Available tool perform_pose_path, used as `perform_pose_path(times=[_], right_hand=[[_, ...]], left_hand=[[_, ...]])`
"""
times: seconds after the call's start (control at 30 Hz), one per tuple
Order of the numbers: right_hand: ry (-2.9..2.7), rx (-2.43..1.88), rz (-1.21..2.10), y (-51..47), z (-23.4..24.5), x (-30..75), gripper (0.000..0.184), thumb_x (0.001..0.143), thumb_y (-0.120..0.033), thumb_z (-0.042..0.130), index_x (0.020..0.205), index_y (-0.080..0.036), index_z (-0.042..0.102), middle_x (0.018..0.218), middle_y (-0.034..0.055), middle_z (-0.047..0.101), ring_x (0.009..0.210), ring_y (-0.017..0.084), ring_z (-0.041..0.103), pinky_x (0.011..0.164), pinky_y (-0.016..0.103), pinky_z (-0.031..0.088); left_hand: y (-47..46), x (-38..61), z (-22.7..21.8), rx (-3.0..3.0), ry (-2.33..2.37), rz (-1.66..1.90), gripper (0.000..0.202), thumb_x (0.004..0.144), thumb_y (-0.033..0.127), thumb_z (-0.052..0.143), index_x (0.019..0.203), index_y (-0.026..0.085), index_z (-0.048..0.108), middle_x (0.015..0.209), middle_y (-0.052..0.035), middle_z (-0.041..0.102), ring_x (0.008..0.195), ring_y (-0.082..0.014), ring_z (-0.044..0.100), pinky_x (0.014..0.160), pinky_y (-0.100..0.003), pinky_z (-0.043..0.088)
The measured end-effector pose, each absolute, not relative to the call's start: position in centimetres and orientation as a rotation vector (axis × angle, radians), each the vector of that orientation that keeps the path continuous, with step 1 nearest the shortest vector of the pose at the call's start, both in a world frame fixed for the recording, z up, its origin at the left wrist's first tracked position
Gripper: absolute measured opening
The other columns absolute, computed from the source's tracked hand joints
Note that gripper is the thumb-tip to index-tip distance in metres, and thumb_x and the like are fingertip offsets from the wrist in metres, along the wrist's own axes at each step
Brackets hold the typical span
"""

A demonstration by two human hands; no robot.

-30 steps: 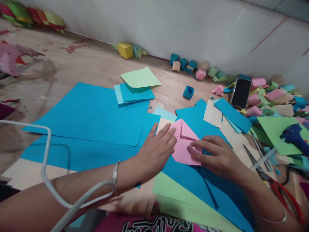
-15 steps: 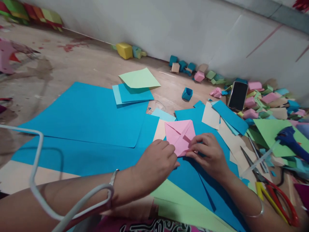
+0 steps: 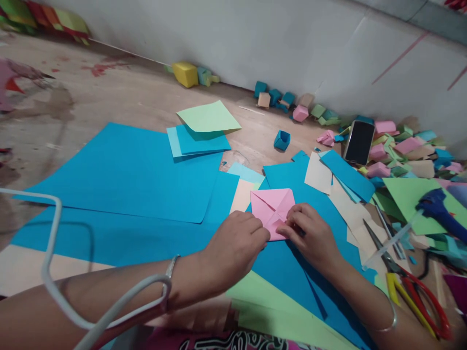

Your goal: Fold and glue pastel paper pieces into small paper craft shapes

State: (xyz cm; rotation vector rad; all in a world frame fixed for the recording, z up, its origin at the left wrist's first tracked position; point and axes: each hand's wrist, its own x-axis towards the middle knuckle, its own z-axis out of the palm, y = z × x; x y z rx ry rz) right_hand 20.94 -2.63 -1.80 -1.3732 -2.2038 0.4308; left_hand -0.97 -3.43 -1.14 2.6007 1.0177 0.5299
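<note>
A small square of pink paper, its corners folded in toward the middle, lies between my two hands over blue sheets. My left hand is closed on its lower left edge, with the fingertips curled under and partly hidden. On the right side, my right hand pinches the folded lower right part between thumb and fingers. Crossing creases and one slightly raised flap show on the pink paper. Big blue sheets spread to the left, and a pale green sheet lies below my hands.
Scissors with red and yellow handles and a blue glue gun lie at right. A phone rests by a heap of folded paper pieces. A small blue paper box stands behind. A white cable crosses my left forearm.
The pink paper has tipped flatter and moved slightly down. My right thumb has shifted up from its lower edge onto the folded flap. My left hand keeps its grip.
</note>
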Motion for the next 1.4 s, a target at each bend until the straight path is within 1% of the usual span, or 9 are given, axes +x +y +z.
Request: perform_pose_path(times=[0.13, 0.23, 0.37, 0.47, 0.73, 0.87, 1.03, 1.2, 1.4], right_hand=[[-2.254, -1.433, 0.331, -2.54, -2.46, 20.99, 0.032, 0.09, -0.04, 0.059, 0.069, -0.02, 0.046, 0.076, 0.0021, 0.049, 0.068, 0.015, 0.048, 0.059, 0.028, 0.037], [-2.278, -1.451, 0.261, -2.44, -2.61, 20.91, 0.033, 0.091, -0.042, 0.057, 0.069, -0.02, 0.045, 0.074, 0.0023, 0.049, 0.068, 0.016, 0.048, 0.059, 0.028, 0.036], [-2.309, -1.467, 0.188, -2.36, -2.4, 20.65, 0.032, 0.094, -0.038, 0.052, 0.069, -0.02, 0.045, 0.075, 0.0036, 0.049, 0.068, 0.016, 0.049, 0.059, 0.028, 0.036], [-2.323, -1.497, 0.144, -2.36, -2.32, 20.47, 0.029, 0.094, -0.035, 0.052, 0.07, -0.019, 0.046, 0.076, 0.0043, 0.051, 0.068, 0.017, 0.049, 0.058, 0.028, 0.036], [-2.348, -1.538, 0.037, -2.23, -2.23, 20.23, 0.029, 0.095, -0.035, 0.05, 0.07, -0.02, 0.047, 0.077, 0.0045, 0.052, 0.067, 0.016, 0.049, 0.054, 0.027, 0.033], [-2.342, -1.546, 0.04, -2.16, -2.21, 20.2, 0.028, 0.092, -0.035, 0.055, 0.07, -0.02, 0.047, 0.077, 0.0038, 0.052, 0.066, 0.016, 0.05, 0.053, 0.027, 0.033], [-2.305, -1.583, 0.086, -2.19, -2.26, 20.18, 0.025, 0.088, -0.034, 0.061, 0.073, -0.02, 0.047, 0.079, 0.0028, 0.052, 0.067, 0.016, 0.052, 0.053, 0.026, 0.035], [-2.288, -1.626, 0.12, -2.17, -2.34, 20.21, 0.029, 0.085, -0.037, 0.066, 0.075, -0.021, 0.044, 0.078, 0.0012, 0.051, 0.067, 0.016, 0.052, 0.052, 0.026, 0.034], [-2.314, -1.614, 0.11, -2.22, -2.27, 20.15, 0.026, 0.086, -0.036, 0.064, 0.075, -0.021, 0.046, 0.08, 0.0024, 0.052, 0.068, 0.017, 0.053, 0.053, 0.027, 0.035]], left_hand=[[-3.61, -0.96, -1.29, 2.621, 1.026, 0.49, 0.017, 0.093, 0.018, 0.05, 0.08, 0.016, 0.062, 0.079, -0.004, 0.061, 0.077, -0.0192, 0.049, 0.068, -0.033, 0.034], [-3.54, -0.93, -1.23, 2.67, 1.009, 0.494, 0.018, 0.094, 0.018, 0.049, 0.082, 0.016, 0.062, 0.078, -0.0038, 0.06, 0.076, -0.0192, 0.048, 0.066, -0.033, 0.033], [-3.33, -0.9, -1.14, 2.675, 1.055, 0.475, 0.019, 0.094, 0.019, 0.049, 0.079, 0.017, 0.06, 0.075, -0.0038, 0.058, 0.073, -0.0189, 0.045, 0.065, -0.033, 0.033], [-3.34, -0.87, -1.13, 2.653, 1.078, 0.457, 0.018, 0.093, 0.018, 0.049, 0.079, 0.016, 0.059, 0.076, -0.0039, 0.057, 0.073, -0.0186, 0.045, 0.066, -0.033, 0.034], [-3.26, -0.73, -1.2, 2.7, 1.092, 0.419, 0.019, 0.094, 0.019, 0.048, 0.077, 0.017, 0.057, 0.08, -0.005, 0.056, 0.074, -0.0195, 0.043, 0.065, -0.033, 0.033], [-3.14, -0.68, -1.08, 2.708, 1.059, 0.396, 0.016, 0.094, 0.018, 0.047, 0.082, 0.017, 0.058, 0.081, -0.0046, 0.056, 0.073, -0.019, 0.043, 0.064, -0.033, 0.033], [-3.25, -0.74, -1.46, 2.694, 1.019, 0.414, 0.015, 0.095, 0.02, 0.048, 0.09, 0.016, 0.061, 0.083, -0.0054, 0.057, 0.077, -0.0203, 0.046, 0.066, -0.034, 0.034], [-3.22, -0.79, -1.97, 2.751, 0.935, 0.477, 0.017, 0.095, 0.018, 0.046, 0.092, 0.015, 0.063, 0.08, -0.0055, 0.058, 0.076, -0.0203, 0.046, 0.065, -0.034, 0.032], [-3.11, -0.78, -1.58, 2.759, 0.95, 0.451, 0.019, 0.095, 0.017, 0.044, 0.089, 0.015, 0.062, 0.082, -0.0066, 0.057, 0.078, -0.0202, 0.046, 0.066, -0.034, 0.035]])
